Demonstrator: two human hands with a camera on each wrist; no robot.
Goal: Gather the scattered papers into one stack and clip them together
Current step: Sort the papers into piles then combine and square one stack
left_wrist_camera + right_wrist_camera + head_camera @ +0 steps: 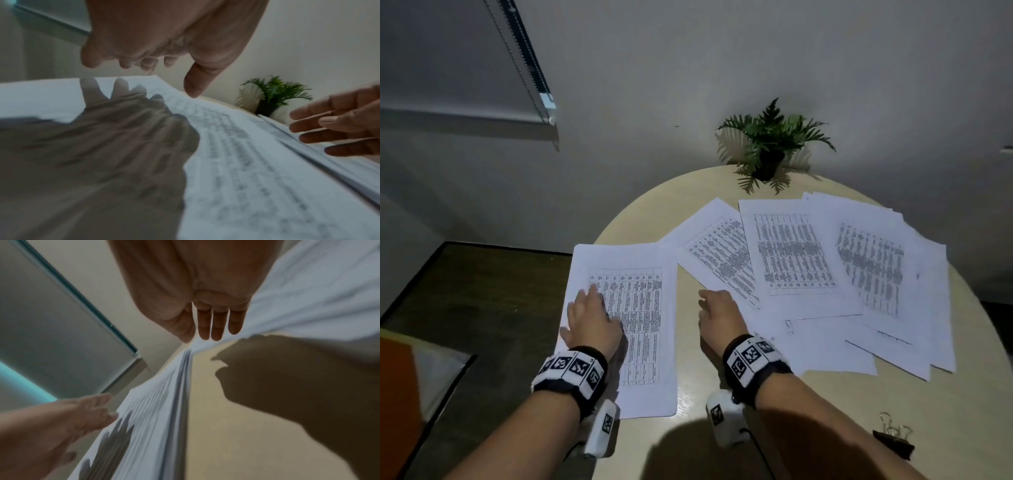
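Observation:
White printed sheets lie spread over a round beige table [688, 387]. One sheet or small stack [650, 329] lies at the left, overhanging the table's left edge. My left hand [589, 318] hovers just above it with fingers spread and straight; the left wrist view shows that hand [156, 53] casting a shadow on the paper [236, 162]. Several overlapping sheets [825, 274] fan out to the right. My right hand [717, 313] is open over bare table between the two groups, its fingers [213, 324] straight near the fanned sheets' edge. A black binder clip [893, 442] lies at the near right.
A small potted fern [770, 144] stands at the table's far edge against the wall. A window blind [465, 61] hangs at the upper left. Dark floor [465, 291] lies left of the table, with an orange object [397, 394] at the frame's left edge.

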